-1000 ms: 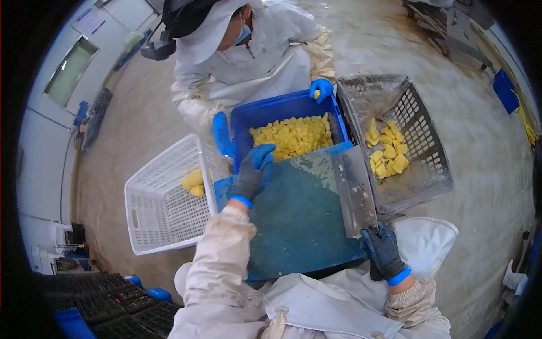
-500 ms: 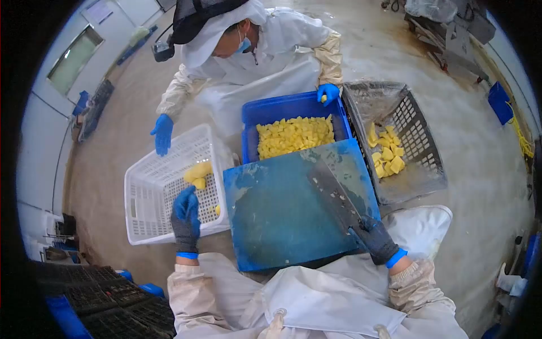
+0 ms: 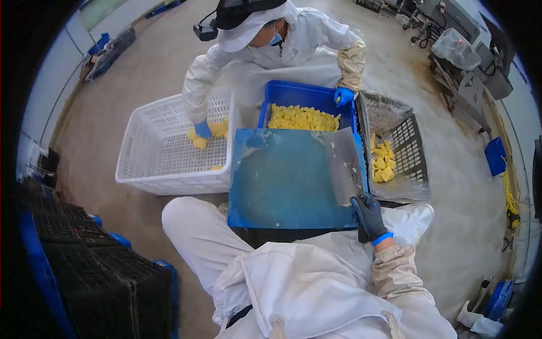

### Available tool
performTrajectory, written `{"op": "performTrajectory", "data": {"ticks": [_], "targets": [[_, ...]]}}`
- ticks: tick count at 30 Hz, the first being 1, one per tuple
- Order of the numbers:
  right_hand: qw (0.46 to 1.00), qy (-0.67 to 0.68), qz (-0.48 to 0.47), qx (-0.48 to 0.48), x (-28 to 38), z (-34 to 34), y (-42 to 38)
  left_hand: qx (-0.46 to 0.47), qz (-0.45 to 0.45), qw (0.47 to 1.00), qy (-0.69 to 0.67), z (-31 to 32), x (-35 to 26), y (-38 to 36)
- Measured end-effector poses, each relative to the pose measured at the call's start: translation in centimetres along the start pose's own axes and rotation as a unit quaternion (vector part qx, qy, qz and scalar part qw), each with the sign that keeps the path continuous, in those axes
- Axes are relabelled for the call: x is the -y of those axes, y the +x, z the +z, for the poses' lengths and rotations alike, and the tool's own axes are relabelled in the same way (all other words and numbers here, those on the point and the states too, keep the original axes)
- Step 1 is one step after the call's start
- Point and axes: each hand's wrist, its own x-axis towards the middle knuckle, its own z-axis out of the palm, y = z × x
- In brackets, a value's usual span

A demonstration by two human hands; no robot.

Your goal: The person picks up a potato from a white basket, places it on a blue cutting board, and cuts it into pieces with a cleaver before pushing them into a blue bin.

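Observation:
My right hand (image 3: 370,217), in a dark glove with a blue cuff, grips the handle end of a wide-bladed knife (image 3: 345,169). The blade lies flat along the right side of a blue cutting board (image 3: 282,181), with pale scraps stuck to it. My left hand is out of view. Beyond the board, a blue bin (image 3: 293,90) holds many yellow potato cubes (image 3: 302,117). To the left, a white slotted crate (image 3: 169,181) contains a few peeled potatoes (image 3: 200,143). A dark crate lined with clear plastic (image 3: 415,178) holds larger potato chunks (image 3: 384,164) on the right.
Opposite me sits a co-worker in white (image 3: 271,62). One blue-gloved hand (image 3: 202,129) reaches into the white crate; the other (image 3: 343,96) rests at the blue bin's right rim. Stacked dark crates (image 3: 101,277) stand at lower left. Metal equipment (image 3: 468,96) stands at upper right.
My left hand has left the view from beside the white crate. The knife has shifted to the board's right edge. The co-worker's hand has gone down into the white crate. The view has shifted.

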Motion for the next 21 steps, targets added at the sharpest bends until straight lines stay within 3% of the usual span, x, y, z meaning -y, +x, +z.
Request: {"op": "performTrajectory", "data": {"ticks": [2,4,6,7,8,9,11,12,13,16,18,21], "targets": [[0.998,0.058,0.036,-0.013,0.9,0.6,-0.2,-0.021,0.036,0.997,0.06,1.9,1.1,-1.7],[0.999,0.04,0.018,-0.003,0.3,0.1,-0.9,-0.039,0.071,0.99,0.112,3.3,5.6,3.6],[1.0,0.002,0.0,-0.002,0.6,-0.1,-0.4,-0.06,0.116,0.978,0.163,3.0,14.5,20.6],[0.998,0.065,0.026,-0.011,0.8,0.1,-0.7,-0.071,0.144,0.969,0.189,2.3,18.7,31.9],[0.999,0.04,0.0,-0.006,0.4,-0.1,-0.6,-0.084,0.171,0.958,0.216,1.4,22.1,43.2],[1.0,0.017,-0.004,-0.01,0.5,-0.2,-0.6,-0.09,0.186,0.953,0.219,0.9,22.0,44.3],[1.0,0.019,-0.003,-0.016,0.4,-0.5,-0.9,0.066,0.161,0.984,-0.031,0.6,22.0,45.1],[0.999,0.046,-0.001,-0.012,0.0,-0.4,-0.8,0.148,0.14,0.967,-0.151,0.4,22.5,45.4],[0.999,0.049,-0.004,-0.003,-0.2,-0.4,-1.0,0.148,0.154,0.967,-0.143,0.0,21.6,46.0],[0.996,0.062,-0.041,-0.053,1.3,0.2,-1.3,0.001,0.289,0.927,-0.239,0.2,16.5,49.3],[0.998,0.065,-0.015,-0.009,-0.3,-0.3,-0.5,-0.093,0.346,0.878,-0.318,3.7,15.5,46.8],[0.998,0.055,0.009,-0.004,0.2,-0.2,-0.8,-0.1,0.338,0.894,-0.276,0.9,16.5,44.7]]}}
